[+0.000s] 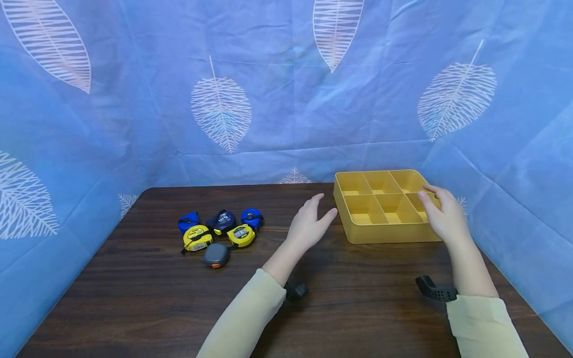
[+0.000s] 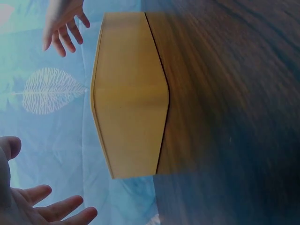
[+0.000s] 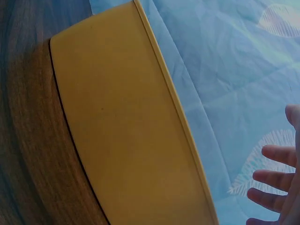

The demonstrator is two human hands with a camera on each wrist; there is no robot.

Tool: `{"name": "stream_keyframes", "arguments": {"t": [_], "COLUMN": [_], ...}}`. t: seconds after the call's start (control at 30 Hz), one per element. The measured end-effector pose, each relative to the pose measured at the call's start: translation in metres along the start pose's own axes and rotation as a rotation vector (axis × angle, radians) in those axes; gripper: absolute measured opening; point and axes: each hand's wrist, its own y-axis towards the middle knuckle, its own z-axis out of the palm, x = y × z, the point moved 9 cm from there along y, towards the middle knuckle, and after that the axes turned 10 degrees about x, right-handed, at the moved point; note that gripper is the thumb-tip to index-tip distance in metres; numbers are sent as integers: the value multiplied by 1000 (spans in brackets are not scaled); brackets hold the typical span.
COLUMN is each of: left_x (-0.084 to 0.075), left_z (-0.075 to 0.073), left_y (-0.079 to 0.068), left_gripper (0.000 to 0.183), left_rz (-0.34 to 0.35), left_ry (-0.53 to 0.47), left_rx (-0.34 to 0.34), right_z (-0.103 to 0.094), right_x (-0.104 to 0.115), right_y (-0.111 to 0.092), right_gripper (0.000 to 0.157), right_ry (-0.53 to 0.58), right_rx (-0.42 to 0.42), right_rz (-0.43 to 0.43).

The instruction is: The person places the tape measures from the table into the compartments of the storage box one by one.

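Box, yellow, six compartments, sits upright toward the far right of the dark wooden table, blue cloth behind. Left hand just beside its left end, fingers spread, nothing held; a gap shows between hand and wall in the left wrist view. Right hand at the right end, fingers apart, overlapping the rim in the head view — looks clear of it, but contact hard to rule out. No grip on either side. Well apart, left of the left hand, six tape measures in a loose cluster: two yellow, two blue, one navy, one grey nearest the person. Progress, as judged: early. Both hands are placed about the box, hold not yet taken; all six tape measures lie outside it — none visible in a compartment, front right one partly covered by the right hand
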Motion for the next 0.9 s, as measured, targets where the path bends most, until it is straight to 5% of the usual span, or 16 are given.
{"name": "stream_keyframes", "arguments": {"t": [0.9], "left_x": [4], "left_z": [36], "left_y": [6], "left_gripper": [61], "left_rz": [-17], "left_ry": [-197], "left_rx": [-25], "right_z": [-26], "right_x": [-57], "right_y": [-17], "right_gripper": [53], "right_ry": [98], "right_rx": [-210], "right_rz": [160]}}
